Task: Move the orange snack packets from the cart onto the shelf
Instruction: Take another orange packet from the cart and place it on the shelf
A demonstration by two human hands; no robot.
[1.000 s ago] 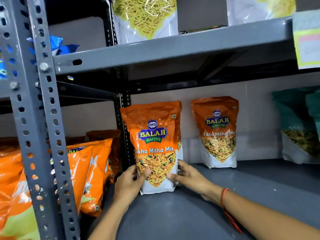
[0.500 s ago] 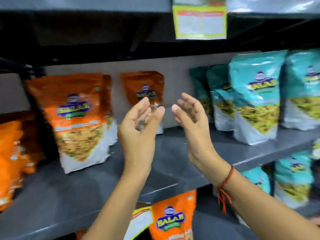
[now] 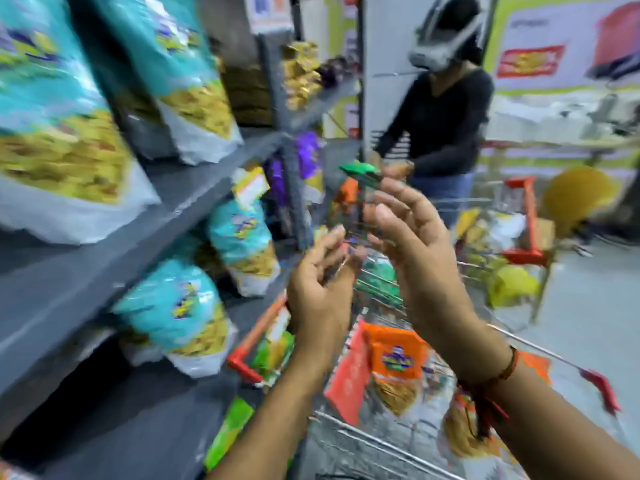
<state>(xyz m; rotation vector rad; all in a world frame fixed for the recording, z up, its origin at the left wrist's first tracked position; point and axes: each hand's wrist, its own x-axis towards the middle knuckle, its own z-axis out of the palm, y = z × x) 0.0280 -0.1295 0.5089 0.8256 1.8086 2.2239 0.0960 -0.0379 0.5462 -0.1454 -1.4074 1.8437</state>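
Blurred frame: left hand (image 3: 320, 292) and right hand (image 3: 420, 251) are held empty, fingers loosely spread, palms facing, above the cart (image 3: 381, 441). Orange packets (image 3: 398, 362) are seen lying inside it, beside the shelf (image 3: 114, 258).

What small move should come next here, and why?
Probably lower both hands to the orange packet standing in the cart. The left hand and right hand are empty, fingers spread, raised above the cart, and orange packets remain inside it.
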